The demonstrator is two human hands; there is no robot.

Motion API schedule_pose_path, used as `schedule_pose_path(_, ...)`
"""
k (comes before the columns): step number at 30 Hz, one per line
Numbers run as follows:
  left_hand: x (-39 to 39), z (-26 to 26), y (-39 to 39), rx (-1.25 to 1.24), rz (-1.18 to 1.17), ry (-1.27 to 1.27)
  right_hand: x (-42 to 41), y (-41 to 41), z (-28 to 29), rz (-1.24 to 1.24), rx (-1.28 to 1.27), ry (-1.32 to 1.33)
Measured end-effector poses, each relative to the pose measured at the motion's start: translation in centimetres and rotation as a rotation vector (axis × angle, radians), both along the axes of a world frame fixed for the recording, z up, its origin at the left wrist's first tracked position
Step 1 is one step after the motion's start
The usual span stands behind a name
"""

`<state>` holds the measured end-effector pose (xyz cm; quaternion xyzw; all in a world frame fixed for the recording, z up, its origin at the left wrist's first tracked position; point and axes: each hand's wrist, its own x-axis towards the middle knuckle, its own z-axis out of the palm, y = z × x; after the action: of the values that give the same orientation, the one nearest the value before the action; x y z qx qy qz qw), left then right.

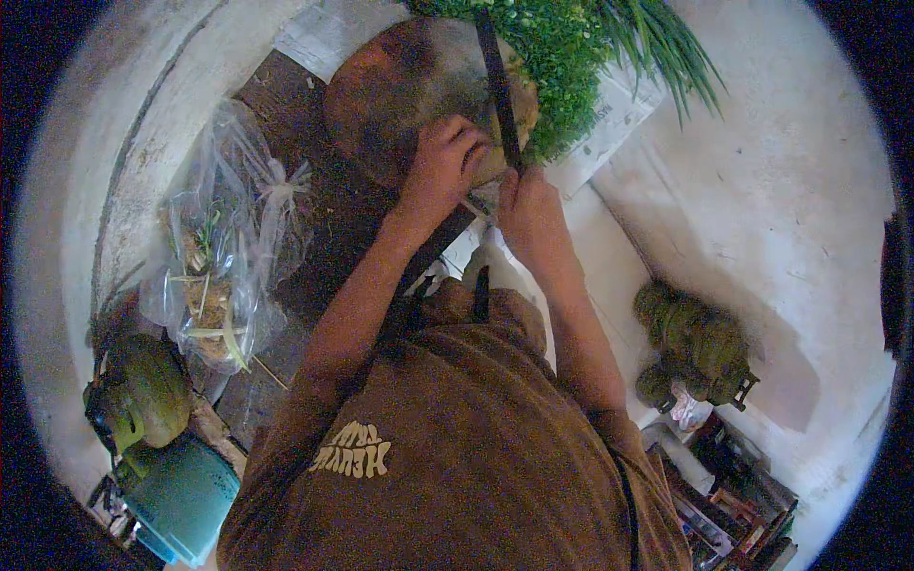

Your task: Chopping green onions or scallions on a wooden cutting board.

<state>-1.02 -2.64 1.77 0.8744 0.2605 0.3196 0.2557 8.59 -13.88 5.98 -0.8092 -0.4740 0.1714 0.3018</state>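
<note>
Both hands are in the upper middle of the head view. My right hand (532, 207) is closed around the lower end of a long dark knife (496, 86), whose blade points away from me across the right part of a round wooden chopping board (385, 107). Over the board, with its fingers curled, is my left hand (450, 153); whether something small lies under its fingers cannot be told. Finely chopped green herbs (564, 93) are heaped at the board's right side, touching its edge. Long green stalks (664, 50) lie beyond them at the upper right.
A knotted clear plastic bag (250, 264) with plant pieces stands at left on a dark wooden surface (321, 235). Below it are a large green fruit (146, 392) and a teal plastic container (186, 492). Printed paper (614, 121) lies under the herbs. Several green-brown rounded things (692, 342) sit at right.
</note>
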Motion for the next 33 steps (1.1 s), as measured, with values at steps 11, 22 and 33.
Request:
schedule_pose_path(11,-1.6,-0.4,-0.1,-0.054,0.059,0.012,0.8,2.9,-1.3,0.002,0.100,-0.110)
schedule_pose_path(22,0.1,1.1,2.2,0.196,0.260,0.130,6.9,-0.1,2.6,0.089,0.042,-0.162)
schedule_pose_path(33,-6.7,4.1,-9.5,-0.360,0.608,-0.114,10.9,-3.5,1.5,0.408,-0.228,-0.096)
